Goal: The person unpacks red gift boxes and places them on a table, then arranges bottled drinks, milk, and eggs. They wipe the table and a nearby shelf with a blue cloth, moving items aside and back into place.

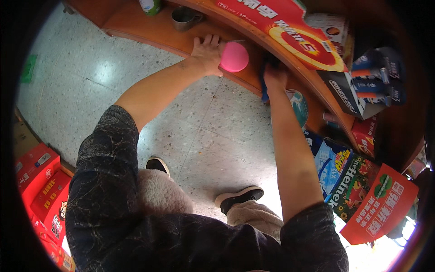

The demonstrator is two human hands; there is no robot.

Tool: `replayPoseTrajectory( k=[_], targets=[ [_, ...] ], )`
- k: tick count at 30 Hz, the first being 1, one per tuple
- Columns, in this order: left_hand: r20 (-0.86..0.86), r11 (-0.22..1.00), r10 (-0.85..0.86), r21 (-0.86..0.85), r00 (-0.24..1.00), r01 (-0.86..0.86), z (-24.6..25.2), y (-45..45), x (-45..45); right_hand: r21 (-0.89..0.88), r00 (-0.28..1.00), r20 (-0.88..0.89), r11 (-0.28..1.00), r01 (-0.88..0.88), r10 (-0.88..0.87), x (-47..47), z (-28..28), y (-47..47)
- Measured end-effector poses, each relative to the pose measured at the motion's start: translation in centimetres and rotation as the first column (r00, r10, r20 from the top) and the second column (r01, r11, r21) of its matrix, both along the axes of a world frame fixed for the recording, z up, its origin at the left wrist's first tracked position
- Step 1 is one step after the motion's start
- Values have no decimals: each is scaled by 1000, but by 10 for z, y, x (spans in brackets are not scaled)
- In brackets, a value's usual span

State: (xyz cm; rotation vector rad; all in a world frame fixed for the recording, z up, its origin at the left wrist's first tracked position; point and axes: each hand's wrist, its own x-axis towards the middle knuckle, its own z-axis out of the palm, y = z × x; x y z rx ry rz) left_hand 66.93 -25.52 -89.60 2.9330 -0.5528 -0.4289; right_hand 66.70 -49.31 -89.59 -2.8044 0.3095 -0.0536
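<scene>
My left hand (208,56) rests at the lower shelf's front edge with its fingers spread. It lies against the left side of a round pink lid or container (235,57); whether it grips this is unclear. My right hand (275,76) reaches under the upper shelf and has hold of a dark blue cloth (264,86). Shadow and blur hide its fingers and much of the cloth. Both hands are at the wooden lower shelf (142,30). Left of the pink piece stands a metal cup (185,18) with a handle.
A green container (150,6) is at the shelf's far left. Below my right wrist sits a teal round item (299,107). A red battery box (289,30) and blue blister packs (377,78) fill the upper shelf. Heineken packaging (353,183) stands at right, red cartons (44,190) at left.
</scene>
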Motion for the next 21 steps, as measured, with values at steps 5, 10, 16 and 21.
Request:
replayPoseTrajectory(
  k=[5, 10, 16, 21],
  targets=[
    [302, 956, -224, -118, 927, 269, -25, 3, -5, -215, 989, -106, 969, -123, 102, 7, -49, 36],
    [275, 964, -160, -164, 948, 210, -28, 14, -5, -246, 761, -388, 737, -630, 520, -4, -14, -12],
    [155, 979, -31, -193, 987, 61, -9, 3, -2, 227, 987, -54, 965, -133, 149, 19, -28, 31],
    [-47, 991, 94, -95, 994, -98, 4, -7, 21, -144, 857, -189, 850, -507, 479, -1, -28, 24]
  ],
)
